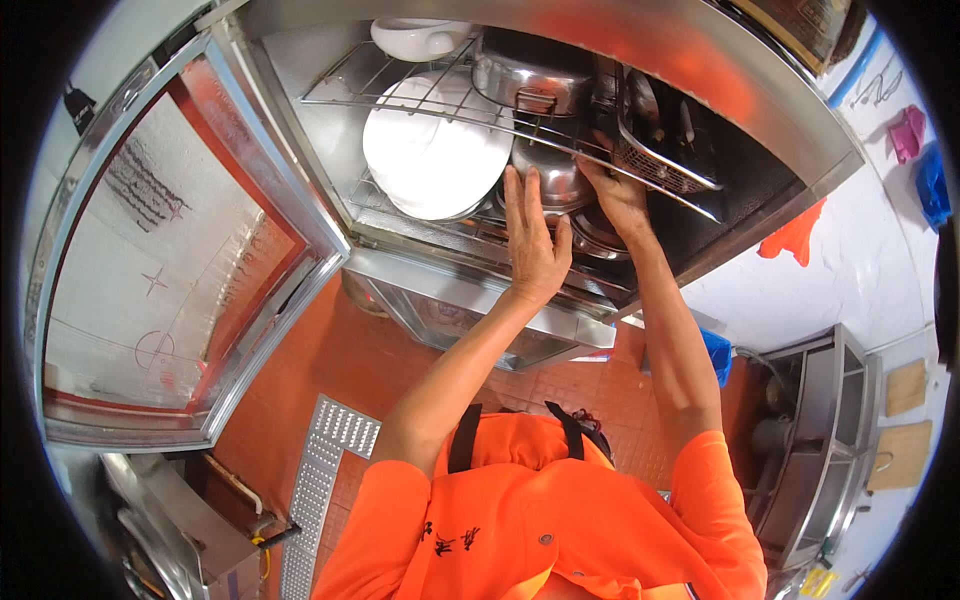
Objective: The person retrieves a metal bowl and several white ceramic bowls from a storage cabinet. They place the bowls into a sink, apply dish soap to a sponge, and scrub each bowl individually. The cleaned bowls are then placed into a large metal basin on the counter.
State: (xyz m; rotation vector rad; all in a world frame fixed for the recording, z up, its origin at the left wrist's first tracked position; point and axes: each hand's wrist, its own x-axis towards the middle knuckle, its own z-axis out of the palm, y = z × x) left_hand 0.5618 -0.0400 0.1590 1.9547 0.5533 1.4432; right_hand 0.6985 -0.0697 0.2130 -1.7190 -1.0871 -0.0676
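My left hand (538,248) reaches into the open metal cabinet with its fingers stretched out, the tips at the left side of a shiny steel pot (552,176) on the lower shelf. On the other side of that pot is my right hand (620,198), reaching under the upper wire rack (430,105); its fingers are partly hidden by the rack and shadow. White plates (435,150) stand stacked to the left of my left hand. Another steel pot (530,80) sits on the upper rack, and more metal cookware (598,235) lies below my right hand.
The cabinet's glass door (160,250) swings out to the left, and a lower door (470,305) juts out beneath the shelves. A white bowl (420,38) and a wire basket (668,165) are on the upper rack. Metal shelving (815,450) stands at right.
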